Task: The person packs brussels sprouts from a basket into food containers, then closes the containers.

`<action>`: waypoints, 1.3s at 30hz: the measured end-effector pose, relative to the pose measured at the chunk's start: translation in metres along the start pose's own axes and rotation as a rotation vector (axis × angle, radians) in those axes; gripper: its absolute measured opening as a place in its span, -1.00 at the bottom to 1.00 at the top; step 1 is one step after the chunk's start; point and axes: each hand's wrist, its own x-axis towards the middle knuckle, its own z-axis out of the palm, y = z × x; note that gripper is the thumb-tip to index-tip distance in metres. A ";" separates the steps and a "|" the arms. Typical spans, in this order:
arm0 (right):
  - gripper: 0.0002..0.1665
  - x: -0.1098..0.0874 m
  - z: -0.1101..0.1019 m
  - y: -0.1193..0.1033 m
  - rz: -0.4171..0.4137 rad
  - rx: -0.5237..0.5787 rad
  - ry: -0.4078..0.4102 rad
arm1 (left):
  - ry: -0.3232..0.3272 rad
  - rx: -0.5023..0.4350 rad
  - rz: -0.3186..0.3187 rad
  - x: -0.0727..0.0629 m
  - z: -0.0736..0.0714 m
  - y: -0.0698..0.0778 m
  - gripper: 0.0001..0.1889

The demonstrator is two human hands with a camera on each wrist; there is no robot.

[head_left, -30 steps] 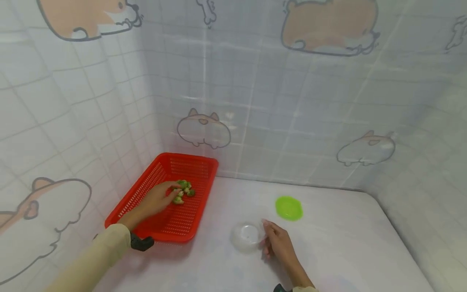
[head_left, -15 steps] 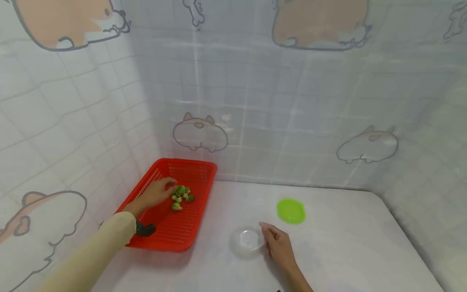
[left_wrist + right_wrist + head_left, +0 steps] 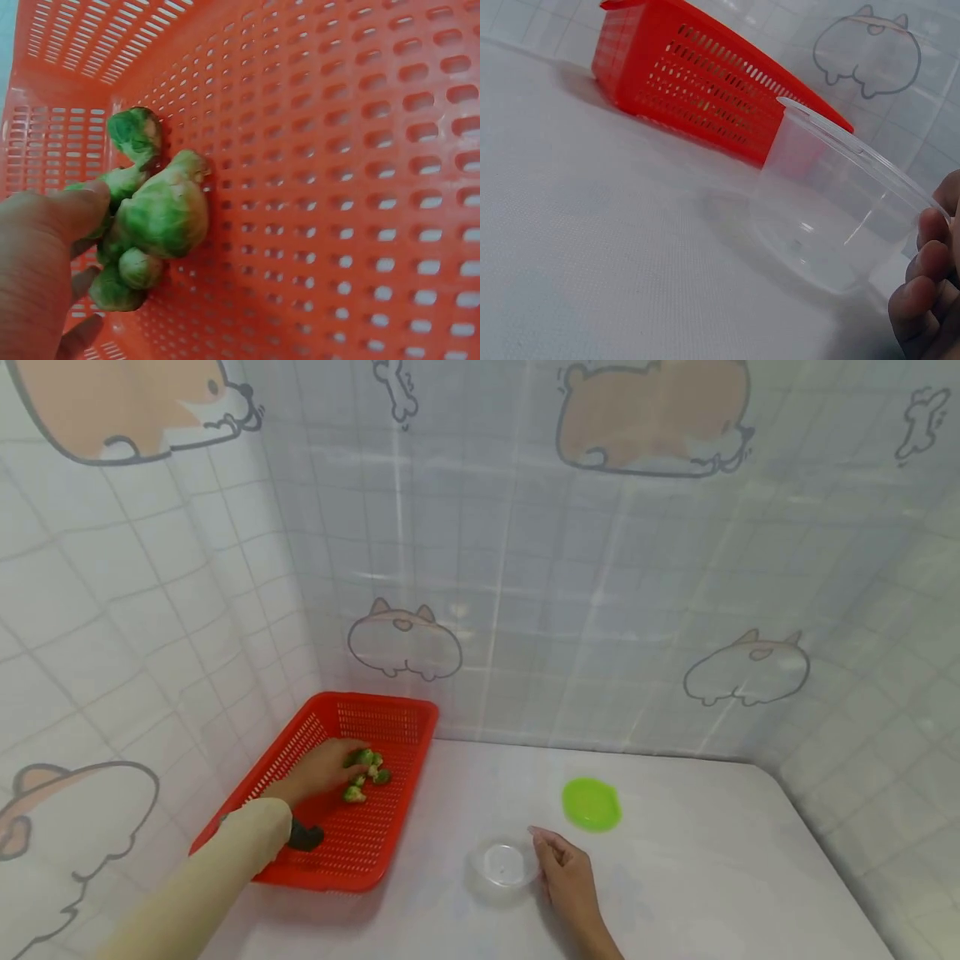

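Observation:
My left hand (image 3: 321,768) reaches down into a red plastic basket (image 3: 341,852) at the left. Several green Brussels sprouts (image 3: 165,214) lie clustered on the basket floor. In the left wrist view, the thumb overlaps the sprouts' near side, while the other fingers spread loosely beside the cluster, partly hidden behind it. A clear round plastic bowl (image 3: 501,867) with nothing in it stands on the table. My right hand (image 3: 572,881) pinches its right rim between thumb and curled fingers; the right wrist view shows those fingers (image 3: 922,292) against the bowl's edge.
A bright green round lid (image 3: 591,804) lies flat on the white table (image 3: 690,860), behind and right of the bowl. Walls of white sheeting (image 3: 525,610) with cartoon dogs close in the back and both sides. The basket stands in the left back corner.
The left hand drew back slightly from the sprouts, then moved in over them again. The right hand has stayed at the bowl's rim. The head view has shifted a little.

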 end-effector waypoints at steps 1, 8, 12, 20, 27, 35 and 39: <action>-0.52 0.000 0.000 0.000 0.001 0.000 0.002 | 0.003 -0.008 -0.001 0.000 0.002 -0.001 -0.49; -0.51 -0.002 0.001 0.000 0.004 0.009 0.004 | 0.089 -0.068 0.042 -0.003 0.008 -0.002 -0.52; -0.52 -0.002 0.000 -0.001 0.013 0.010 0.014 | 0.095 -0.146 0.020 -0.004 0.006 0.000 -0.51; -0.52 -0.001 0.000 -0.001 0.014 0.018 0.016 | 0.080 -0.304 -0.025 -0.001 0.002 -0.004 -0.51; -0.51 0.001 0.001 0.000 -0.002 0.022 0.018 | 0.078 -0.380 -0.029 -0.001 0.001 -0.006 -0.50; -0.56 0.003 0.002 0.000 0.028 0.000 0.017 | 0.077 -0.438 -0.039 -0.004 -0.007 0.002 -0.49; -0.55 0.004 0.001 0.001 0.024 0.004 0.015 | 0.072 -0.473 -0.018 -0.007 -0.013 0.013 -0.49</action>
